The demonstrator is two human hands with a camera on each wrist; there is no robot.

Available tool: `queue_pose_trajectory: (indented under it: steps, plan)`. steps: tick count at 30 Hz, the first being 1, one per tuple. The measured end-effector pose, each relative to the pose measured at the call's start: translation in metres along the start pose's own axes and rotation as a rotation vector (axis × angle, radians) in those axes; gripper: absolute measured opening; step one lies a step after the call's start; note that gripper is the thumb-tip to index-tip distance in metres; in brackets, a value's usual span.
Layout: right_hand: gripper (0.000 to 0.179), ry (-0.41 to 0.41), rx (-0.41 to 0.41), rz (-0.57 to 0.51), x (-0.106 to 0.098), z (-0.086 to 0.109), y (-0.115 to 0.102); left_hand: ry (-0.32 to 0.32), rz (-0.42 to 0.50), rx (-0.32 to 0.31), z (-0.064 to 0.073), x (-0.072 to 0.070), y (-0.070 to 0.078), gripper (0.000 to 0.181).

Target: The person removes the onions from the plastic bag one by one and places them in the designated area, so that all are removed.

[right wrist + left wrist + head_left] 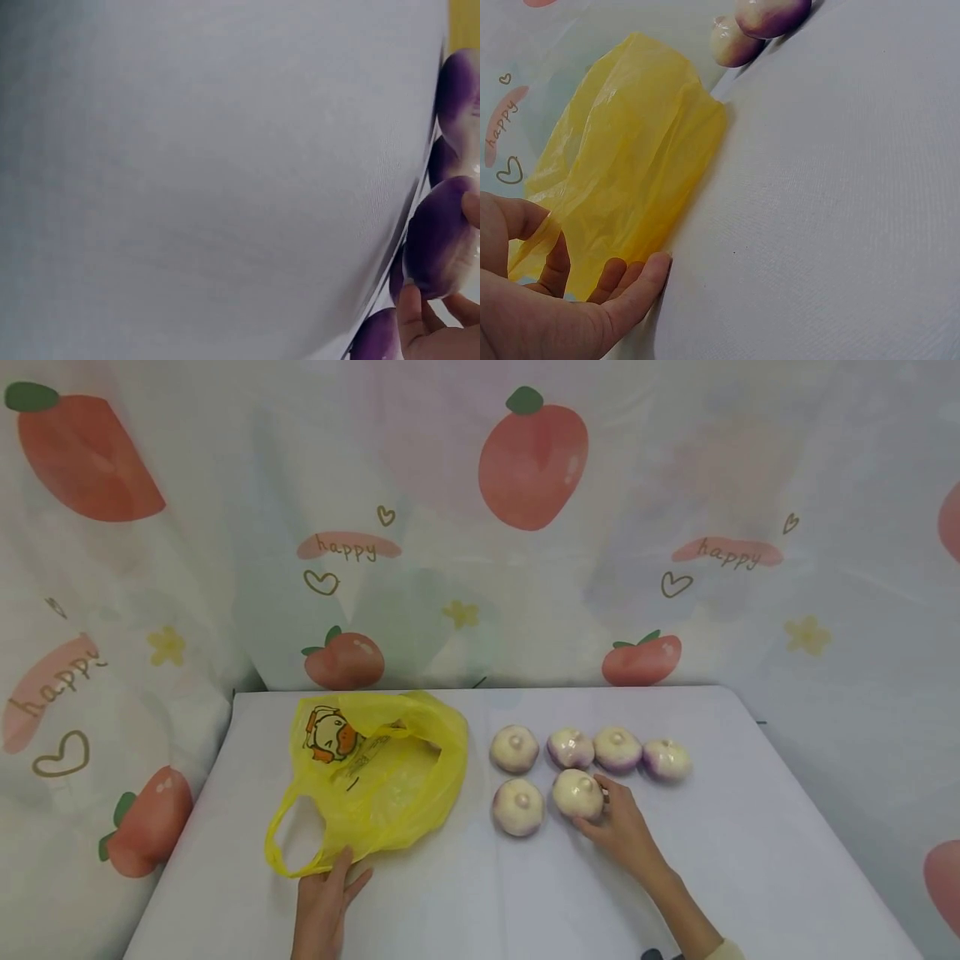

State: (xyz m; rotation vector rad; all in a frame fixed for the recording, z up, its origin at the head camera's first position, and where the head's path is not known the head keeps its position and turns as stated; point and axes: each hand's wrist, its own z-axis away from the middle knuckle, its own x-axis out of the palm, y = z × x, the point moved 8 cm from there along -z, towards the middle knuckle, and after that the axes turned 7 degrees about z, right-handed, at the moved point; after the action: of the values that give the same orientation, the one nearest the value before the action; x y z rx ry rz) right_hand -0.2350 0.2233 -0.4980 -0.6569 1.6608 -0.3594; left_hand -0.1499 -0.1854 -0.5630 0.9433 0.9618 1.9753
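Note:
A yellow plastic bag (390,827) with a cartoon duck print lies on the left of the table, its mouth spread toward the right. At its near edge my left hand (324,893) pinches the thin plastic; the left wrist view shows the bag (637,150) bunched between curled fingers. My right hand (626,827) grips a turnip (577,793), white on top with a small nub and deep purple beneath. Thumb and fingers lie around its right side, also in the right wrist view, where the purple underside of the turnip (435,240) faces the camera.
Left of the gripped one are two more turnips, a far turnip (514,748) and a near turnip (518,807). Behind it several others stand in a row, with one turnip (667,761) at the right end. A dark object (652,954) shows at the table's (750,860) near side.

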Motion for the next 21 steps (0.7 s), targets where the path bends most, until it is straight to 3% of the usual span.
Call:
queue_pose_trajectory:
  steps: [7, 21]
  plan:
    - [0.076, -0.043, 0.033, 0.022, 0.0031, 0.0001, 0.0019, 0.010, -0.002, 0.003, 0.0003, 0.0002, 0.0011, 0.055]
    - [0.079, -0.044, 0.038, 0.048, 0.0043, 0.0010, 0.0059, 0.003, 0.008, 0.010, 0.0001, -0.0002, 0.0010, 0.054]
